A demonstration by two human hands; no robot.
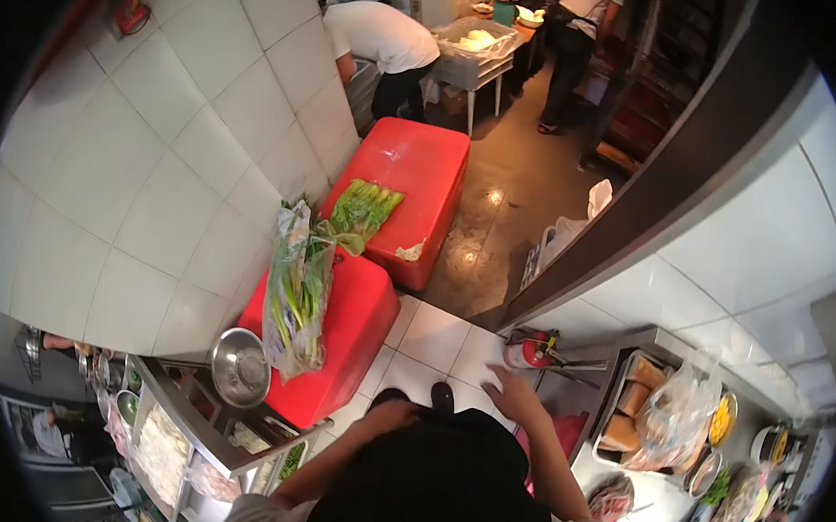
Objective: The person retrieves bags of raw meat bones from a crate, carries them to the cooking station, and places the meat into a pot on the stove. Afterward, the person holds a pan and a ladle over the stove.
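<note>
Near the bottom centre, my left hand point(393, 417) rests low at the front of my dark apron point(426, 469), above my left shoe; its fingers are too unclear to read. My right hand point(513, 395) is held out over the white floor tiles, fingers apart and nothing in them. It is nearest to a red fire extinguisher point(530, 350). Left of my hands stands a red box point(361, 353) with a plastic bag of long green vegetables point(298, 302) on top. A metal bowl point(240, 367) sits at that box's left edge.
Another red box point(404, 166) holds leafy greens point(364, 211). Trays of food point(160, 451) stand at lower left. At right, a counter point(605, 474) carries a tray of brown blocks point(633, 400) and meat point(612, 498). Two people point(378, 37) point(581, 43) are beyond the doorway.
</note>
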